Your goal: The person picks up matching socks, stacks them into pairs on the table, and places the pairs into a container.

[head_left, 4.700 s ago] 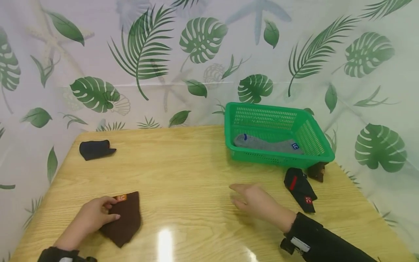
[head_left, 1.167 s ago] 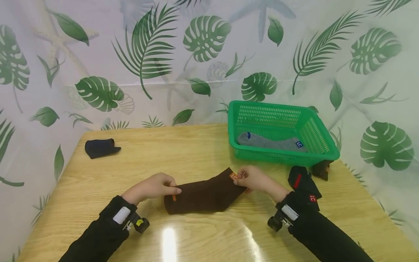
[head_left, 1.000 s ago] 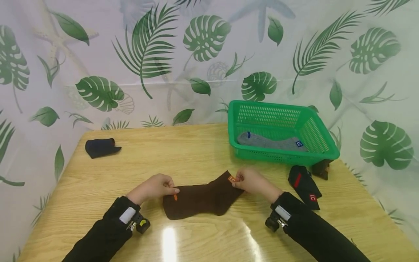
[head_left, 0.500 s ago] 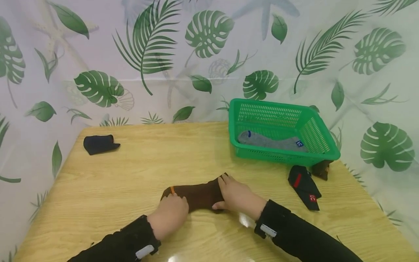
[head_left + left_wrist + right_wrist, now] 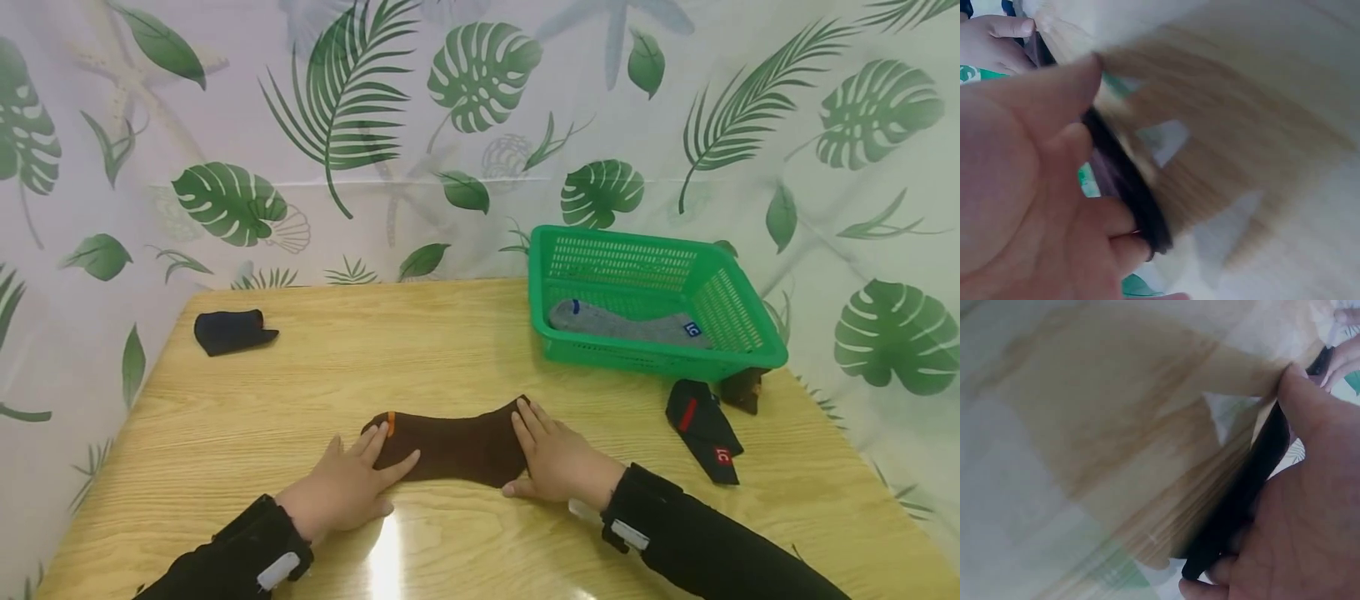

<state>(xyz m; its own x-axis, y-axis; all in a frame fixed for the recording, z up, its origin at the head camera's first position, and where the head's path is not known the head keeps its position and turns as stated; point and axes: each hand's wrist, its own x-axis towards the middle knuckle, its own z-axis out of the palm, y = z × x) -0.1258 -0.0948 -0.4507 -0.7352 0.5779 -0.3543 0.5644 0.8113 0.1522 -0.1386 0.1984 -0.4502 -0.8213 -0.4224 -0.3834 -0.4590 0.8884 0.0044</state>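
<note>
A dark brown sock (image 5: 453, 448) lies flat on the table, an orange mark showing at its left end. My left hand (image 5: 333, 492) rests on that end with the fingers spread. On the sock's right end lies my right hand (image 5: 566, 465), fingers extended, covering the spot where the orange label was. In the left wrist view the sock (image 5: 1124, 181) is a dark edge-on band by the fingers. The right wrist view also shows the sock (image 5: 1235, 497) edge-on against the fingers.
A green basket (image 5: 663, 357) at the back right holds a grey sock (image 5: 626, 323). In front of it lies a black sock (image 5: 701, 429) with red marks, beside a dark brown cloth piece (image 5: 741, 392) partly under the basket. A folded navy sock (image 5: 231, 332) lies far left.
The left hand took the brown sock from the left; both hands stretched it out at mid-table and laid it down. Their pinching fingers have let go and now lie spread on it.
</note>
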